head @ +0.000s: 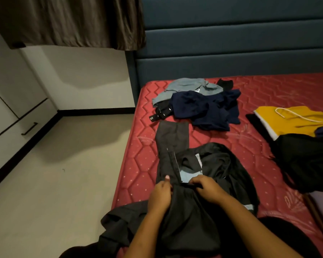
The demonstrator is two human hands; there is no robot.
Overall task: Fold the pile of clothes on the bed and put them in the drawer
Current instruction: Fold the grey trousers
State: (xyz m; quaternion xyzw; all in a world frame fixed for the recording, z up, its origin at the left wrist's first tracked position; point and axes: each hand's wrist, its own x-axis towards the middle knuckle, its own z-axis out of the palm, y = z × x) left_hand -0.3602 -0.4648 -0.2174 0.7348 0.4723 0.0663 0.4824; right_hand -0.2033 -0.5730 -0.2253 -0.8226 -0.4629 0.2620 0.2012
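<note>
Mattress (pixel 259 94), red, quilted: dark trousers (pixel 172 138) are spread along its near left edge, one leg stretched toward the far end. Pile of clothes (pixel 198 105), grey, navy and black, is heaped by the far left corner, a yellow garment (pixel 291 120) at the right edge. Trouser waistband is gripped by left hand (pixel 159 195) and right hand (pixel 207 190), fingers curled into the cloth.

Dark trousers (pixel 190 220) partly hidden under arms (pixel 250 222); black garment (pixel 306 161) cut off R edge.

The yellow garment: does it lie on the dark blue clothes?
No, the yellow garment lies apart from the dark blue clothes, with red mattress between them.
</note>
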